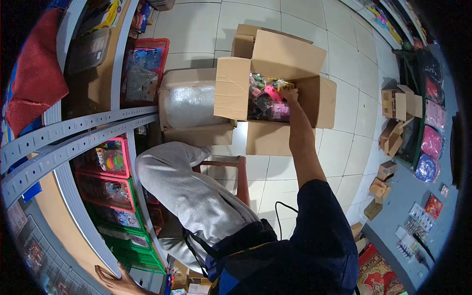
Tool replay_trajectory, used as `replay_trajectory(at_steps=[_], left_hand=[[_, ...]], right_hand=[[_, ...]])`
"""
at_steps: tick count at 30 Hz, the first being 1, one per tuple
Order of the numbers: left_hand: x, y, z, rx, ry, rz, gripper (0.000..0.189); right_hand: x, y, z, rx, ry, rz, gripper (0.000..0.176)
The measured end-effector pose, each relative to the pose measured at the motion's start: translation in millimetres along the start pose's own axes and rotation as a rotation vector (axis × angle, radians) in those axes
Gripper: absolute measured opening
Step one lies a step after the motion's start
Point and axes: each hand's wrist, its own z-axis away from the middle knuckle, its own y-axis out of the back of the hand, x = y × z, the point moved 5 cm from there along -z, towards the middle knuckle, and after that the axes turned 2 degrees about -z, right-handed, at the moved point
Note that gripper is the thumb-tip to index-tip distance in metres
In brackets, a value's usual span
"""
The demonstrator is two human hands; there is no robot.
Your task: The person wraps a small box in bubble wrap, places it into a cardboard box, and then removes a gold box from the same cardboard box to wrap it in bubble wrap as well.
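My right hand (pixel 291 94) reaches into an open cardboard box (pixel 306 96) on the floor. Its fingers bend down among small packaged goods, at a yellow packet (pixel 281 85); the fingertips are too small and partly hidden to show a hold. Beside them lie a bright pink item (pixel 272 93) and pink-and-black packets (pixel 280 111). At the lower left, my left hand (pixel 118 282) has its fingers apart by the edge of a wooden shelf board (pixel 73 236), with nothing in it.
A second carton (pixel 191 105) with clear plastic wrap stands left of the box. Under my legs is a reddish stool (pixel 242 179). Metal shelving (pixel 78 130) holds pink baskets (pixel 110 189) and green baskets (pixel 130 253). Small boxes (pixel 400 103) and a blue-grey surface (pixel 398 236) are at right.
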Motion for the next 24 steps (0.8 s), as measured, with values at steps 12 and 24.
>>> replay_trajectory(at_steps=[12,24], left_hand=[[25.1,14.3,-10.2,-0.098,0.016,-0.097,0.085],[-47.1,-31.1,9.6,-0.037,-0.046,0.07,0.075]], right_hand=[[-31.8,6.1,57.0,0.122,-0.077,0.181,0.131],[-38.0,62.0,85.9,0.153,0.437,0.12,0.106]])
